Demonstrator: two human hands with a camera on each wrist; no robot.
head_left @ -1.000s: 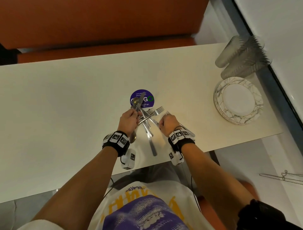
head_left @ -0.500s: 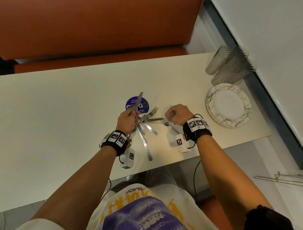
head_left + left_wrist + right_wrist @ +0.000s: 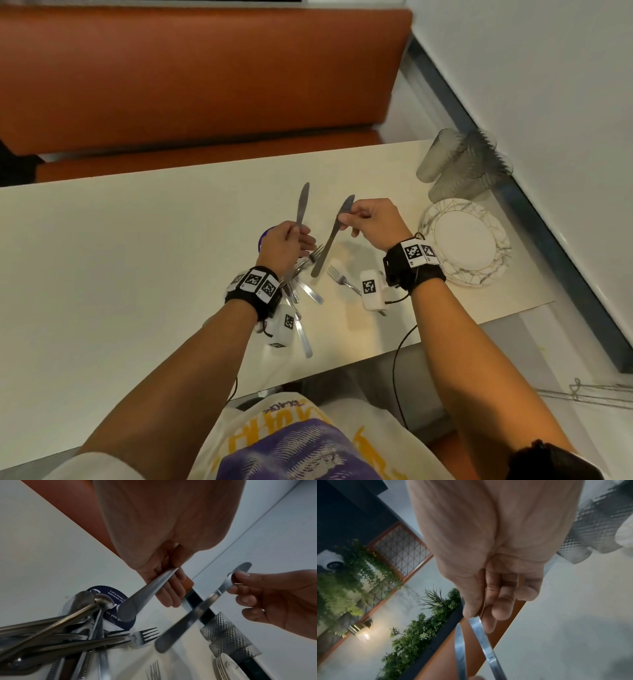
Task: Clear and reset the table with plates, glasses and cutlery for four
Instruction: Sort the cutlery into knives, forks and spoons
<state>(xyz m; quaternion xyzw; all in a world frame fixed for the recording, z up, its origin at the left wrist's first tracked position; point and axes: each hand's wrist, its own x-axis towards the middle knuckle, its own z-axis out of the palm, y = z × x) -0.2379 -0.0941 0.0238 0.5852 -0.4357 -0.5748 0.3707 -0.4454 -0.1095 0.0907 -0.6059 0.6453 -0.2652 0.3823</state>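
Left hand (image 3: 281, 244) grips a bundle of cutlery (image 3: 297, 274), one knife (image 3: 302, 202) upright. Right hand (image 3: 376, 222) pinches a second knife (image 3: 331, 240) by its blade above the table (image 3: 137, 257).

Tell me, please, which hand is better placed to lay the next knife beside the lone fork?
Right, probably. The right hand pinches a steel knife just above the lone steel fork; the left hand grips the remaining cutlery bundle.

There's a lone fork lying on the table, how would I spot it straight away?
Start at the stack of marble-patterned plates near the table's right end. Just left of it, under the right hand, one fork lies flat by itself, tines pointing away. The other cutlery is bunched in the left hand.
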